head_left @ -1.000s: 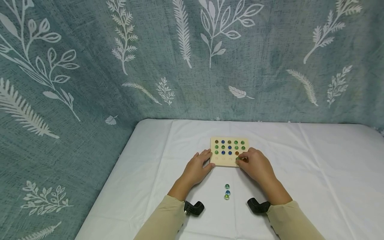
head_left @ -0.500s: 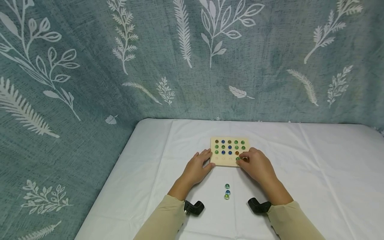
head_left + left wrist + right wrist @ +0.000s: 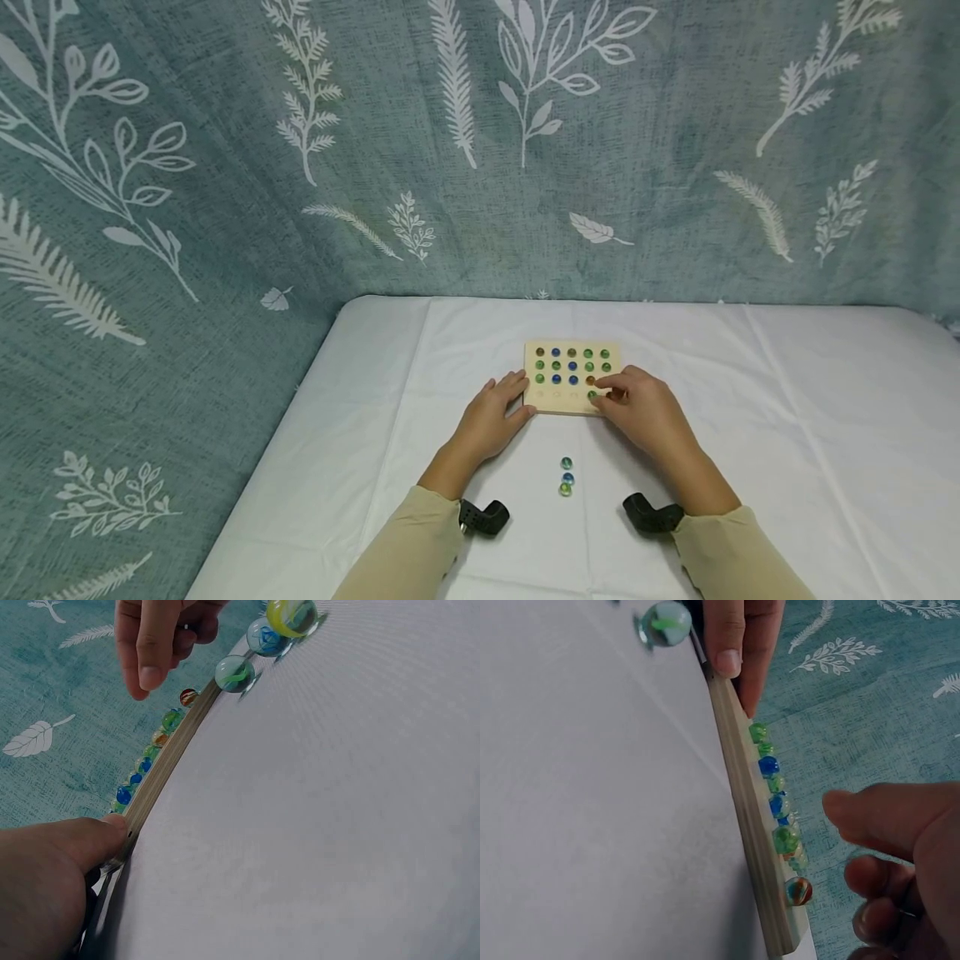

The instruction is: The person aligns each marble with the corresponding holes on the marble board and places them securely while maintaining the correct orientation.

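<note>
A pale wooden board [image 3: 557, 406] carries rows of glass marbles, mostly green, blue and amber. My left hand [image 3: 491, 421] rests at its left end, fingers straight along the side and thumb touching the front edge. Over the board's right front corner is my right hand [image 3: 651, 408]; its thumb and fingers are apart and hold nothing. Just below them in the right wrist view, a red-brown swirled marble [image 3: 799, 891] sits at the end of the front row, beside a green marble [image 3: 785, 840]. In the head view the right hand hides that corner.
Three loose marbles lie on the white cloth in front of the board: a green-swirled marble [image 3: 566, 463], a blue marble [image 3: 567, 478] and a yellow-green marble [image 3: 565, 490]. A leaf-patterned teal curtain [image 3: 480, 225] hangs behind the table [image 3: 750, 400].
My right thumb and fingers have drawn apart and shifted slightly up from the red-brown marble at the board's corner. My left hand has stayed at the board's left end.
</note>
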`<state>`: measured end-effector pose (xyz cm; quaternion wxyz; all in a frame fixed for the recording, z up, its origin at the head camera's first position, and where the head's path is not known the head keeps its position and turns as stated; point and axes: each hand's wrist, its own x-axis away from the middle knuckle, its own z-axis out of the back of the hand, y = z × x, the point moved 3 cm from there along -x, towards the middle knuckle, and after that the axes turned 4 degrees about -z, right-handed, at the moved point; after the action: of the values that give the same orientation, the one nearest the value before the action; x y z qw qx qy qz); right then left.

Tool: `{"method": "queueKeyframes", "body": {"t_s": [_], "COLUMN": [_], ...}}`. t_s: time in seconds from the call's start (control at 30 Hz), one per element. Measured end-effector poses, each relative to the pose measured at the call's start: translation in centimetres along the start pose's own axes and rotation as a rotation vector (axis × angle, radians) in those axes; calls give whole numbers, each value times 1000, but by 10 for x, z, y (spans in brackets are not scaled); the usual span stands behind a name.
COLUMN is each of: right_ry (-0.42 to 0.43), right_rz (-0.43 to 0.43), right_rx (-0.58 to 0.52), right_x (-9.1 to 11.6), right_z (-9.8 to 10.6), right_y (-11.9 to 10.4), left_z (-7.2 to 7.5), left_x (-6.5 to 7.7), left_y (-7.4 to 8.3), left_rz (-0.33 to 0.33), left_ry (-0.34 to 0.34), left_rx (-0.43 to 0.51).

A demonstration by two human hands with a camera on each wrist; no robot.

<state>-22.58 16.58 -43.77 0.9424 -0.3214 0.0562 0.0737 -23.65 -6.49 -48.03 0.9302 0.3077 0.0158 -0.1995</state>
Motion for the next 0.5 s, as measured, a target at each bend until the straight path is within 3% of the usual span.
{"method": "queueKeyframes", "body": {"t_s": [0.23, 0.5], "right_ry": [-75, -309], "right_rz": [55, 116], "right_rx": [-104, -259], "right_x": [0, 6], "right_z": [-3, -9], "right_y": [-4, -10], "left_z": [0, 0], "left_x": [0, 0], "left_y": [0, 1], "left_rz": [1, 14], "left_ry": [2, -7], "left_rx": [-1, -6]}}
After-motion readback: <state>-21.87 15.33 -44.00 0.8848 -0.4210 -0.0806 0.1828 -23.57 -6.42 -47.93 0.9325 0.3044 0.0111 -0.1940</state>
